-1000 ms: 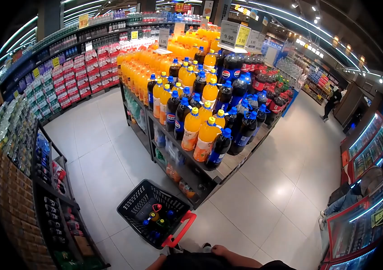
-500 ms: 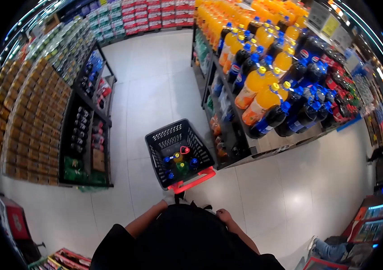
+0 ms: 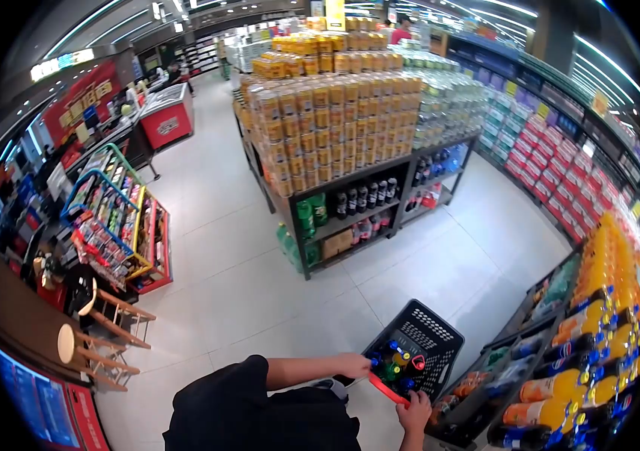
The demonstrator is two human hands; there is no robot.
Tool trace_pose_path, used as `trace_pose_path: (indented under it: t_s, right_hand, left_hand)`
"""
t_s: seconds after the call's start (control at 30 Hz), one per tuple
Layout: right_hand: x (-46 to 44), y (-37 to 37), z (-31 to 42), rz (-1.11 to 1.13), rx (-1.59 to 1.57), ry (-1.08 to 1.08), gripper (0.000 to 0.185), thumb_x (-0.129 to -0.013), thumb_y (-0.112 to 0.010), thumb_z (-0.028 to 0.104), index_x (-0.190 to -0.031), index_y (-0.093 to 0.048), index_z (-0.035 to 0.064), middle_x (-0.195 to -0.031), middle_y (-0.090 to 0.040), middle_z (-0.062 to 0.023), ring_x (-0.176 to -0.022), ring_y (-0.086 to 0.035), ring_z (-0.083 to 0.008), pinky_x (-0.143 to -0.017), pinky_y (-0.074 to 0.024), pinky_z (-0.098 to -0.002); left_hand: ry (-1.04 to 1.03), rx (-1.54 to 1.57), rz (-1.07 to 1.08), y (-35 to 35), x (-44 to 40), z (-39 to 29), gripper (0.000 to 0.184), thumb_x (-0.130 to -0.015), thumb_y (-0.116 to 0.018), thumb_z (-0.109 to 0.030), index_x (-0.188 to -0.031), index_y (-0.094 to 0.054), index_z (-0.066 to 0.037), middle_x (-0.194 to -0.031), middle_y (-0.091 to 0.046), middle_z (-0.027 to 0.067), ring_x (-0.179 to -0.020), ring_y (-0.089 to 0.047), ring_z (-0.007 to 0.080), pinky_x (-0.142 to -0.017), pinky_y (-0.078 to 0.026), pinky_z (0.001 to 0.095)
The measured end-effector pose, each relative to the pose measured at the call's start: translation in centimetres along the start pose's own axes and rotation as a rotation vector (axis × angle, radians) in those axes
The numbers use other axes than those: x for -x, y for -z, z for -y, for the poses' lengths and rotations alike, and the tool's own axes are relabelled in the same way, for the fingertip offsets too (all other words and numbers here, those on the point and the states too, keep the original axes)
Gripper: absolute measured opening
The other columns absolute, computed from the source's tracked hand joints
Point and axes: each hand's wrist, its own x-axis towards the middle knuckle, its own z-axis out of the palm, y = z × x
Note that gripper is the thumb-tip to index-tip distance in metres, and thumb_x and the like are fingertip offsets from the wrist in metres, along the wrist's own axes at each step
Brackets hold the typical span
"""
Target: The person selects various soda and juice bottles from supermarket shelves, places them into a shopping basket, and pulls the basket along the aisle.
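A black plastic shopping basket [image 3: 424,322] with perforated walls stands low in front of me. Its red handle [image 3: 387,390] lies along the near side. My left hand [image 3: 353,366] is closed at the handle's left end, and the fingers of my right hand [image 3: 414,413] wrap around the right end. Inside the basket are several bottles with blue and yellow caps, among them a green bottle [image 3: 390,372]. A red loop [image 3: 418,362] shows beside them.
Close on the right is a shelf of orange soda bottles [image 3: 526,413] and cola. Ahead stands a dark rack [image 3: 335,225] stacked with gold cans [image 3: 335,128]. A snack stand [image 3: 121,218] and wooden stools [image 3: 98,353] are at left. Pale floor tiles [image 3: 260,301] lie between.
The view has swung left, bringing the snack stand and stools into sight. Both hands, earlier apart from the basket, have reached its red handle and taken hold of it.
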Motion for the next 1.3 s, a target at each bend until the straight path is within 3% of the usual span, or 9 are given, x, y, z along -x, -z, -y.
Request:
trace_pose_path:
  t_s: [0.07,0.1,0.23,0.33,0.43,0.5,0.67,0.97,1.3]
  right_hand:
    - [-2.5,-0.7,0.2,0.220,-0.096,-0.026,0.040,-0.075,-0.061,0.032,-0.107,-0.066,0.0084,-0.117,-0.058,-0.0160,-0.110,-0.055,-0.0345,-0.090,-0.0448,-0.0454]
    - [-3.5,-0.8,0.5,0.434,-0.176,-0.103,0.035,-0.079,-0.057,0.036,-0.101,-0.068,0.0107,-0.108,-0.063,-0.0133,-0.102,-0.060,-0.0328,-0.085,-0.0485,-0.0437]
    - [-4.5,0.4,4.0,0.436,0.086,-0.077,0.036,-0.086,-0.048,0.040,-0.085,-0.069,0.0105,-0.081,-0.068,-0.0144,-0.077,-0.065,-0.0369,-0.069,-0.0513,-0.0474]
    - [-4.9,-0.2,2.8,0.576,-0.027,-0.125,0.053,-0.093,-0.033,0.054,-0.102,-0.063,0.0107,-0.102,-0.066,-0.0213,-0.096,-0.062,-0.0415,-0.078,-0.0483,-0.0531]
    - [-5.9,-0.4,3.1,0.594,0.100,-0.217,0.050,-0.093,-0.037,0.053,-0.105,-0.064,0.0129,-0.097,-0.068,-0.0201,-0.094,-0.064,-0.0386,-0.083,-0.0496,-0.0496]
    - [-6.8,-3.2,2.1,0.368,0.134,-0.184,0.038,-0.086,-0.047,0.041,-0.081,-0.068,0.0103,-0.083,-0.068,-0.0168,-0.078,-0.066,-0.0365,-0.069,-0.0510,-0.0490]
    - [-8.7,-1.9,1.8,0.481,0.043,-0.364,0.041,-0.085,-0.046,0.046,-0.086,-0.068,0.0114,-0.085,-0.069,-0.0129,-0.079,-0.067,-0.0326,-0.066,-0.0516,-0.0470]
    - [-13.5,-0.8,1.7,0.431,-0.052,-0.501,0.044,-0.088,-0.042,0.045,-0.091,-0.069,0.0104,-0.090,-0.070,-0.0135,-0.083,-0.068,-0.0324,-0.072,-0.0532,-0.0459]
    - [-18.9,0.2,-0.5,0.446,-0.060,-0.548,0.046,-0.091,-0.038,0.045,-0.097,-0.068,0.0100,-0.093,-0.070,-0.0143,-0.086,-0.068,-0.0330,-0.077,-0.0532,-0.0461]
  left_hand:
    - [-0.185,0.067,-0.376,-1.9,-1.9,-1.9,0.028,-0.087,-0.048,-0.031,-0.094,-0.060,-0.007,-0.092,-0.063,0.0185,-0.088,-0.061,0.0380,-0.075,-0.048,0.0504]
    - [-0.127,0.056,-0.289,-2.3,-2.0,-3.6,0.028,-0.088,-0.048,-0.032,-0.093,-0.061,-0.008,-0.093,-0.064,0.0170,-0.091,-0.061,0.0373,-0.074,-0.048,0.0496]
    - [-0.193,-0.141,-0.234,-6.1,-2.9,-4.9,0.036,-0.091,-0.043,-0.036,-0.080,-0.063,-0.009,-0.077,-0.065,0.0114,-0.079,-0.063,0.0327,-0.067,-0.045,0.0461]
    - [-0.274,-0.143,-0.265,-5.8,-4.1,-3.9,0.035,-0.090,-0.043,-0.034,-0.073,-0.062,-0.010,-0.072,-0.065,0.0107,-0.070,-0.062,0.0321,-0.069,-0.045,0.0446]
    - [-0.391,-0.120,-0.173,-4.6,-5.1,-3.1,0.035,-0.089,-0.043,-0.033,-0.072,-0.062,-0.009,-0.070,-0.065,0.0117,-0.068,-0.063,0.0324,-0.071,-0.045,0.0438]
    - [-0.396,-0.164,-0.017,-3.2,-6.4,-3.4,0.034,-0.089,-0.044,-0.032,-0.072,-0.063,-0.009,-0.071,-0.066,0.0115,-0.072,-0.064,0.0319,-0.075,-0.047,0.0429]
    - [-0.915,-0.285,-0.331,-5.7,-11.6,1.0,0.015,-0.070,-0.060,-0.027,-0.058,-0.057,-0.017,-0.052,-0.056,0.0022,-0.048,-0.059,0.0192,-0.046,-0.046,0.0385]
    - [-0.810,0.020,-0.187,0.0,-16.6,-0.2,0.028,-0.076,-0.053,-0.017,-0.049,-0.052,-0.008,-0.052,-0.055,0.0149,-0.049,-0.054,0.0334,-0.052,-0.044,0.0451]
    - [-0.789,0.020,-0.268,3.1,-21.9,-1.0,0.021,-0.073,-0.056,-0.016,-0.054,-0.056,-0.007,-0.055,-0.056,0.0151,-0.050,-0.055,0.0344,-0.053,-0.044,0.0454]
